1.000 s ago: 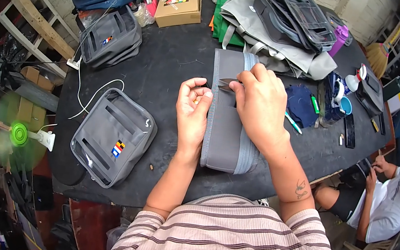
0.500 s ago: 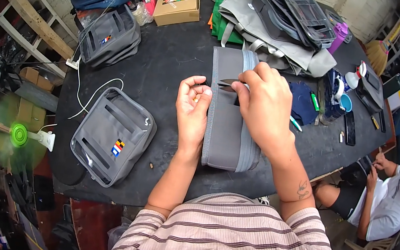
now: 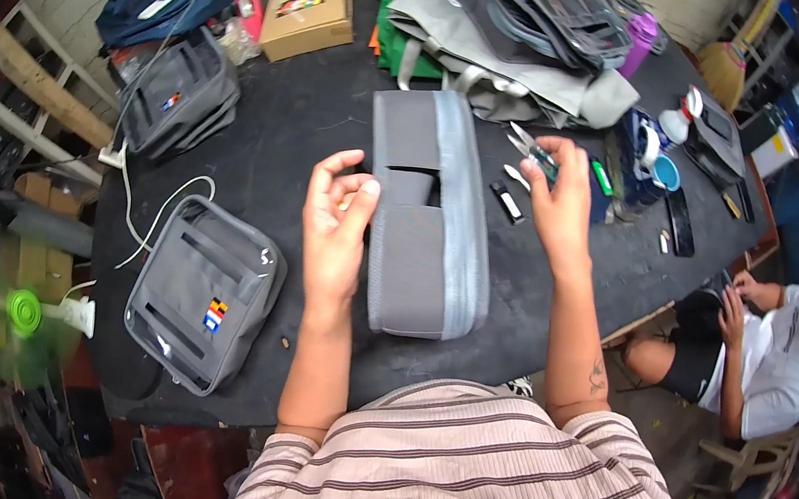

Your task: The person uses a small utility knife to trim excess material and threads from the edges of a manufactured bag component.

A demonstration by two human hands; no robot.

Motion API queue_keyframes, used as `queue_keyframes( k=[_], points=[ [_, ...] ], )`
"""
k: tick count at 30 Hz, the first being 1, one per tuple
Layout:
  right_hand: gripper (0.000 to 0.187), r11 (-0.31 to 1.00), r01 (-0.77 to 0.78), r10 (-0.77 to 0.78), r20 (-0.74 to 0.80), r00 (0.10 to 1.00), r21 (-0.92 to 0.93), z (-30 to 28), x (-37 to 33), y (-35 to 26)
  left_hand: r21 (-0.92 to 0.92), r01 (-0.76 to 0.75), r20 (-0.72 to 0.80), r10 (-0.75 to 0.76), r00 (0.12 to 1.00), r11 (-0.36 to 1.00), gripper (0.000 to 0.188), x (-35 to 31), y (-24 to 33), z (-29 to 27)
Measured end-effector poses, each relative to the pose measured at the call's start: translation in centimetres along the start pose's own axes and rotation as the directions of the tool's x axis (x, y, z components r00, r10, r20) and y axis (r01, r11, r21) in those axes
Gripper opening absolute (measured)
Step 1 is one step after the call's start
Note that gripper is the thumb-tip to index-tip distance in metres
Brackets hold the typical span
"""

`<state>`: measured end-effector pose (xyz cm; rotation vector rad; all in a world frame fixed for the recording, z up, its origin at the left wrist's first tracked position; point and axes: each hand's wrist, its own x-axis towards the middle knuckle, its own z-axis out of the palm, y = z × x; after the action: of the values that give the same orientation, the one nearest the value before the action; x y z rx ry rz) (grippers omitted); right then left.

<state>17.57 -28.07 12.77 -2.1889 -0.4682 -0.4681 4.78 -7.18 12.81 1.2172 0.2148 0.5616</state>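
A grey fabric bag point(image 3: 408, 261) stands on its side in front of me, with a pale blue-grey zipper band along its right. A dark gap shows across its upper middle, with a grey flap inside. My left hand point(image 3: 337, 226) is at the bag's left edge, palm up, fingers loosely curled and apart, the thumb tip close to or touching the edge. To the right of the bag, my right hand point(image 3: 558, 195) is closed around small thread snips point(image 3: 523, 143), their metal blades pointing up and left, away from the bag.
A second grey bag with a clear front point(image 3: 202, 289) lies at left, another point(image 3: 183, 95) behind it. A cardboard box point(image 3: 308, 21) and stacked grey bags point(image 3: 540, 26) are at the back. Markers, a phone point(image 3: 680, 226) and a blue cup point(image 3: 667, 172) lie right. A co-worker point(image 3: 760, 348) sits at right.
My right hand has moved right, off the bag's gap, taking the snips with it. My left hand stays by the bag's left edge. The whole view has shifted somewhat.
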Motion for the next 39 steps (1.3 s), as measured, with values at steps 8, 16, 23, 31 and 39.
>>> queue_keyframes(
  k=[8, 16, 23, 31, 39],
  points=[
    [0.023, 0.966, -0.200, 0.225, 0.148, 0.963, -0.166, 4.7, -5.7, 11.5, 0.173, -0.168, 0.131, 0.147, 0.980, 0.970, 0.057, 1.6, 3.0, 1.9],
    [0.026, 0.915, 0.013, 0.042, 0.127, 0.991, -0.404, 9.8, -3.1, 13.1, 0.372, -0.307, 0.105, 0.289, 0.952, 0.876, 0.060, 4.1, -0.2, 5.2],
    [0.023, 0.743, -0.291, 0.279, 0.116, 0.953, 0.602, 8.3, -0.8, 5.9, 0.360, -0.213, 0.154, 0.168, 0.974, 0.908, 0.062, 3.7, -3.8, 5.1],
    [0.023, 0.781, -0.081, 0.035, 0.086, 0.996, 0.619, 6.7, -1.7, -1.6, 0.324, -0.173, 0.184, 0.117, 0.976, 0.930, 0.068, 3.8, -3.1, 5.0],
    [0.020, 0.839, -0.122, 0.042, 0.159, 0.986, 0.530, 7.7, -1.7, -3.4, 0.242, -0.151, 0.161, 0.114, 0.980, 0.958, 0.069, 3.9, -2.4, 3.5]
  ],
)
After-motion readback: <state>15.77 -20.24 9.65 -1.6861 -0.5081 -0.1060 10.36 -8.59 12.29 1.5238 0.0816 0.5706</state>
